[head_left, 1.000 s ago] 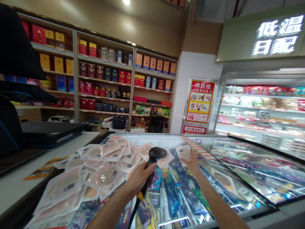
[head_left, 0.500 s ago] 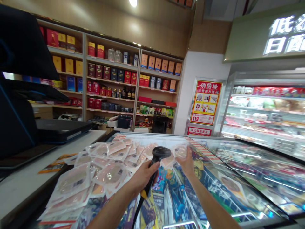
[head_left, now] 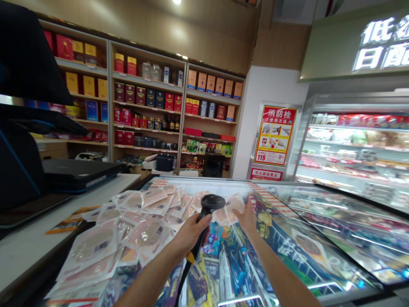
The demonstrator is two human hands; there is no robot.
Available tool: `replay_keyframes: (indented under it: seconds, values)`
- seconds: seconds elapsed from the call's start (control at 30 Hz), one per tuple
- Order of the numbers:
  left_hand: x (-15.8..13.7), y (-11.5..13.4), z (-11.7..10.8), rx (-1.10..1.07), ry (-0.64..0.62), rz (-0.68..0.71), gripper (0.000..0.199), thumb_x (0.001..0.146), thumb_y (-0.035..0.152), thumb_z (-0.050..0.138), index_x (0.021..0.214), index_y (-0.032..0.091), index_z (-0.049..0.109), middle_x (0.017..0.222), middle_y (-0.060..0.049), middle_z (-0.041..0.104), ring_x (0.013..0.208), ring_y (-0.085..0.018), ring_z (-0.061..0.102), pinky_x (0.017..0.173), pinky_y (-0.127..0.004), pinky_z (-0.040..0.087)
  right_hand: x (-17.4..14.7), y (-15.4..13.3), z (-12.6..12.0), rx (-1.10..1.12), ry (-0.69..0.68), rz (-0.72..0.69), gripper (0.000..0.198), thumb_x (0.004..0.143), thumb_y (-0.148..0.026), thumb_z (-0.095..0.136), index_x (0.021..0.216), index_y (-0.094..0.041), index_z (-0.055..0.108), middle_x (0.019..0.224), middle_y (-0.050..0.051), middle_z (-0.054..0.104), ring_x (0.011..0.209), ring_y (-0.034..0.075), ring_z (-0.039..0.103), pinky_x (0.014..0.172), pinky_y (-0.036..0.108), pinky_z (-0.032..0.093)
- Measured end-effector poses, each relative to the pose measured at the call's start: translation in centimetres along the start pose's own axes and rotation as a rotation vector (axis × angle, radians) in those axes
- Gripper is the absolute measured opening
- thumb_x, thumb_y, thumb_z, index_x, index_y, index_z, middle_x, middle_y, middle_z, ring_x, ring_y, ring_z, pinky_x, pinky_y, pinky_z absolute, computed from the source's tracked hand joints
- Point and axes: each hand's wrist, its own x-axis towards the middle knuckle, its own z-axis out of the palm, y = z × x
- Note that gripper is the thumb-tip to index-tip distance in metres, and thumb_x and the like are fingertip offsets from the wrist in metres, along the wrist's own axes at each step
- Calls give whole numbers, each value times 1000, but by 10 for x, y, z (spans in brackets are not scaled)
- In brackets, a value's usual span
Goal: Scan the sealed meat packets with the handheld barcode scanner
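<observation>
My left hand [head_left: 189, 233] is wrapped round the handle of a black barcode scanner [head_left: 212, 202], which stands upright with its head at the top. The scanner's cable runs down below the hand. To its right my right hand [head_left: 246, 218] is open, thumb and fingers spread. The thumb lies at the edge of a clear flat packet [head_left: 232, 205] with a pale round content. Many similar clear packets [head_left: 149, 232] are heaped to the left on the freezer's glass top. Part of the scanner's handle is hidden by my left hand.
Under the glass lie colourful bags [head_left: 233, 266] in the freezer. A white counter [head_left: 19, 256] with an orange packet [head_left: 70, 219] and a dark terminal [head_left: 19, 140] stands at left. Behind are shelves [head_left: 145, 106] of boxes; a lit refrigerated display [head_left: 354, 149] is at right.
The packet at my right hand has moved a little left and down onto the others, and my right hand's fingers have spread from it. My left hand keeps the scanner; the view shifted slightly.
</observation>
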Motion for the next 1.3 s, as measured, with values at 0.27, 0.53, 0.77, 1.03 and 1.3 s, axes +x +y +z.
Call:
replay_keyframes:
  seconds: [0.27, 0.53, 0.77, 1.03, 1.3]
  values:
    - [-6, 3, 2, -51, 119, -22, 28, 66, 43, 47, 59, 17, 40, 43, 7, 43, 33, -4, 39, 35, -17, 27, -3, -14, 18, -125, -98, -10, 55, 66, -28, 44, 115, -4, 35, 113, 15, 46, 105, 21, 42, 86, 27, 30]
    - [-3, 1, 3, -25, 88, -51, 29, 65, 45, 47, 58, 17, 39, 40, 8, 42, 32, -5, 39, 36, -18, 28, -12, -2, 10, -209, -180, 41, 55, 67, -41, 42, 114, -13, 38, 110, 10, 49, 100, 20, 46, 80, 28, 35]
    - [-3, -1, 15, 32, 21, -28, 32, 67, 47, 43, 57, 16, 42, 39, 6, 44, 33, -5, 39, 36, -17, 27, -13, 23, -14, -293, -111, 8, 51, 72, -42, 34, 114, -14, 39, 120, 11, 39, 111, 21, 33, 87, 34, 29]
    - [0, -6, 37, 34, -62, -57, 30, 67, 45, 45, 58, 16, 43, 41, 6, 44, 36, -5, 39, 38, -18, 29, -11, 94, -92, -591, 3, 283, 55, 70, -42, 36, 117, -14, 34, 123, 15, 31, 113, 29, 24, 83, 51, 23]
    - [11, -15, 60, 46, -112, -106, 30, 66, 46, 47, 62, 16, 43, 48, 6, 47, 38, -6, 42, 40, -18, 33, -17, 114, -109, -727, 3, 344, 52, 70, -43, 37, 110, -10, 41, 118, 17, 36, 112, 30, 25, 82, 50, 22]
